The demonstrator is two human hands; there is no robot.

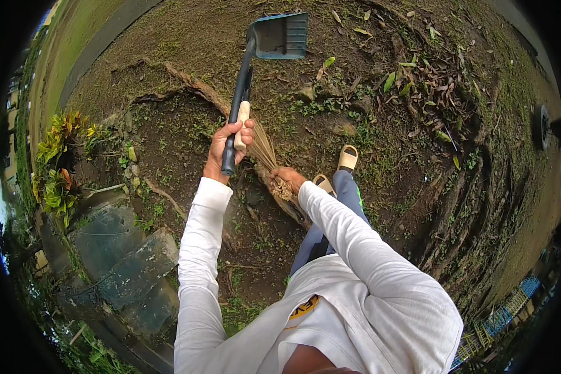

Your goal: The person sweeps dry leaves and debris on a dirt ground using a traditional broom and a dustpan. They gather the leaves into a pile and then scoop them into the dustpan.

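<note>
My left hand [230, 142] grips the long black handle of a dustpan [269, 39] together with a hand tool [243, 112] that has a pale wooden handle and a dark, narrow head or blade. The pan points away from me, above bare soil. My right hand [287, 180] is closed around the bound end of a stick broom [264, 146]. Its bristles slant up and left, partly passing behind my left hand. The broom's blunt end shows below my right fingers.
A thick exposed root [201, 89] crosses the ground under the tools. Fallen leaves [442, 93] gather at right, beside ridged tree roots [458, 210]. Mossy concrete slabs [121, 252] and a croton plant [61, 187] are at left. A tire [541, 126] stands far right.
</note>
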